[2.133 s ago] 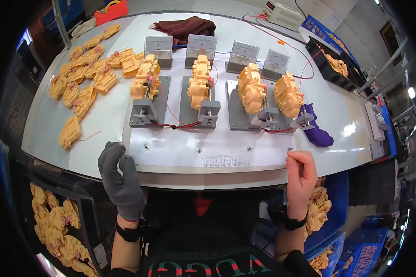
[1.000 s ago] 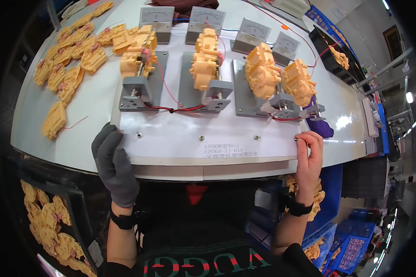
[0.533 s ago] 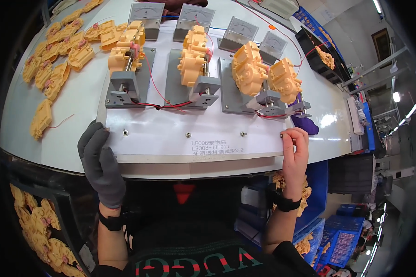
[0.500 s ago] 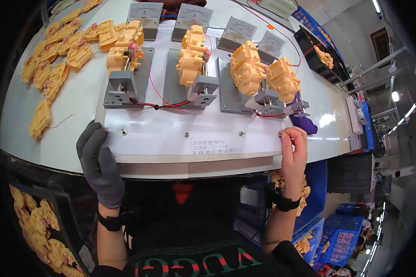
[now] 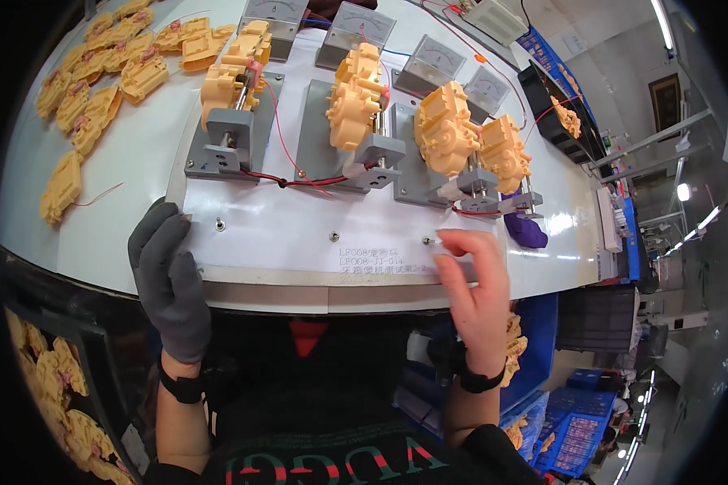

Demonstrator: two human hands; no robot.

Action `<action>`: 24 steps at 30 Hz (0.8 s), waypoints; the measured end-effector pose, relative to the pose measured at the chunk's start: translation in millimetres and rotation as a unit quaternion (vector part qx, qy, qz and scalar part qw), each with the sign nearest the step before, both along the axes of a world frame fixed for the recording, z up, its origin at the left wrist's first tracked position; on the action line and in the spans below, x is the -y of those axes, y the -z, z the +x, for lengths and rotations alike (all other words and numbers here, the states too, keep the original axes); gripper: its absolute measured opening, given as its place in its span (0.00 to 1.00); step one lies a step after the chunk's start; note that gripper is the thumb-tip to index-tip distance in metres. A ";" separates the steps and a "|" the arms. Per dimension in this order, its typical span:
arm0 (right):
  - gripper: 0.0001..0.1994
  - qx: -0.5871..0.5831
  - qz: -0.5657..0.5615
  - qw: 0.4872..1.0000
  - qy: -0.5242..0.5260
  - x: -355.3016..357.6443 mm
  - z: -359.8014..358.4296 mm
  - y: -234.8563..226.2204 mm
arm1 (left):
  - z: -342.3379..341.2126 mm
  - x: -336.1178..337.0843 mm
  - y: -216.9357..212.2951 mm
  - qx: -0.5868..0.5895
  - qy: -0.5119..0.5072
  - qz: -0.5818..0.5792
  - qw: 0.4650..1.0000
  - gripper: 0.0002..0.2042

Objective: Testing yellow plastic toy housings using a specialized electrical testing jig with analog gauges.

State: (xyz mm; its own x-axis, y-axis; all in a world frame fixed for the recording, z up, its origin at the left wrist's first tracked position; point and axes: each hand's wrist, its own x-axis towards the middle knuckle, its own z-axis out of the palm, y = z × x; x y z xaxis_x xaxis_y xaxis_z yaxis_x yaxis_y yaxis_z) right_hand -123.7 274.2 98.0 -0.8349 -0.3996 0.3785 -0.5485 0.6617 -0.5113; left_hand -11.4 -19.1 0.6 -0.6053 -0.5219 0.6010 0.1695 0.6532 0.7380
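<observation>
My left hand (image 5: pixel 174 279), in a dark grey glove, rests at the left edge of the white test panel (image 5: pixel 267 250); its fingers are loosely extended, with nothing seen in them. My bare right hand (image 5: pixel 479 283) is open, thumb and index finger apart, with the index fingertip beside the right toggle switch (image 5: pixel 427 240). A middle toggle switch (image 5: pixel 334 237) and a left toggle switch (image 5: pixel 220 225) stand along the same panel. Behind them, yellow-orange plastic gearboxes (image 5: pixel 354 101) sit on grey metal fixtures (image 5: pixel 233 129), with red and black wires running between.
Analog meters (image 5: pixel 354 34) line the panel's back. Loose gearboxes (image 5: pixel 97 121) cover the table's left side. A purple cloth bundle (image 5: pixel 526 231) lies right of the fixtures. A black bin (image 5: pixel 554 109) stands at far right; crates of gearboxes (image 5: pixel 65 380) are below the table edge.
My right hand has moved left from the panel's right end to the right switch, and its thumb and index finger have parted. My left hand stays at the left edge. The view has shifted slightly.
</observation>
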 end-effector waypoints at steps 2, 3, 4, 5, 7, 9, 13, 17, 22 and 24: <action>0.06 0.058 0.004 0.998 -0.013 9.7 -6.3 8.5 | 0.6 -0.5 0.7 0.006 0.000 0.009 1.000 0.15; 0.06 0.058 0.007 0.998 -0.019 9.2 -8.3 9.6 | 1.2 -0.4 0.4 0.007 -0.006 0.011 1.000 0.15; 0.06 0.051 0.012 0.999 -0.010 7.4 -8.9 10.6 | 1.3 -0.6 0.2 0.004 0.001 0.005 1.000 0.15; 0.05 0.044 0.018 0.999 -0.001 6.8 -9.3 11.2 | 1.6 -0.8 0.3 0.001 0.007 -0.002 1.000 0.15; 0.04 0.043 0.015 0.999 0.008 6.8 -7.2 10.0 | 1.0 -0.4 -1.1 0.003 0.011 0.000 1.000 0.15; 0.04 0.042 0.013 0.999 0.019 8.0 -7.2 9.3 | 1.2 -0.1 -2.3 0.005 0.017 0.001 1.000 0.15; 0.03 0.037 0.008 0.999 0.024 11.7 -7.4 11.5 | 2.7 1.2 -3.5 0.011 0.014 -0.001 1.000 0.15; 0.04 0.063 -0.005 0.998 0.025 15.4 -8.0 11.1 | 4.4 3.6 -3.3 0.012 0.013 0.001 1.000 0.15; 0.06 -0.007 -0.074 0.996 0.039 20.0 0.7 11.2 | -1.0 0.4 -8.1 -0.002 0.033 0.004 0.999 0.14; 0.07 -0.034 -0.077 0.996 0.002 33.8 9.5 0.0 | -2.5 -0.5 -11.1 -0.013 0.046 0.004 0.999 0.14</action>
